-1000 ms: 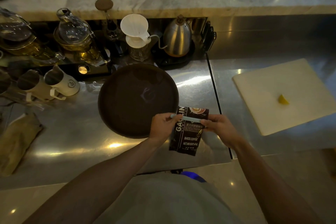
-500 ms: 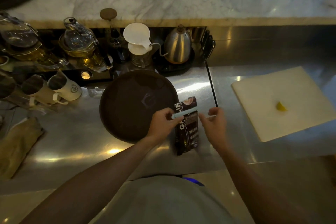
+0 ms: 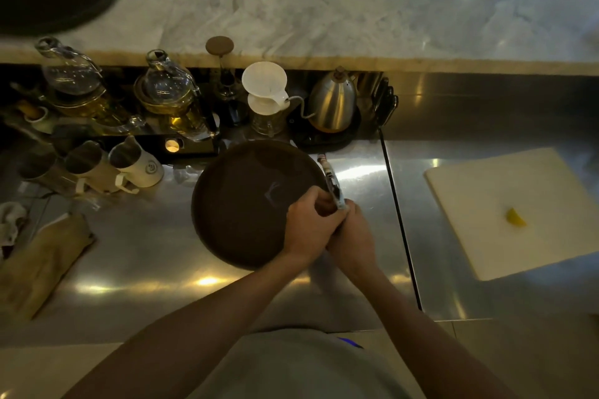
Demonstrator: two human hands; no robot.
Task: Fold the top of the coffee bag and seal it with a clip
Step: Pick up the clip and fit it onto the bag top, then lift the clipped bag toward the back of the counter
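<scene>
The dark coffee bag (image 3: 328, 173) is turned edge-on and points away from me over the right rim of the round brown tray (image 3: 233, 204). Its near end is buried between my two hands. My left hand (image 3: 309, 225) wraps that end from the left, and my right hand (image 3: 355, 236) presses against it from the right. Both hands touch each other. A pale blue clip (image 3: 342, 204) peeks out between the fingers on the bag's near end; whether it is clamped shut is hidden.
Along the back stand a steel gooseneck kettle (image 3: 330, 104), a white dripper (image 3: 265, 91), glass teapots (image 3: 165, 91) and steel pitchers (image 3: 129, 162). A white cutting board (image 3: 518, 204) with a lemon wedge (image 3: 515, 217) lies to the right. A folded cloth (image 3: 42, 259) lies at the left.
The bag has swung from facing me to edge-on, pointing away. My right hand, which had let go, has come back, and both hands now close around the clipped end.
</scene>
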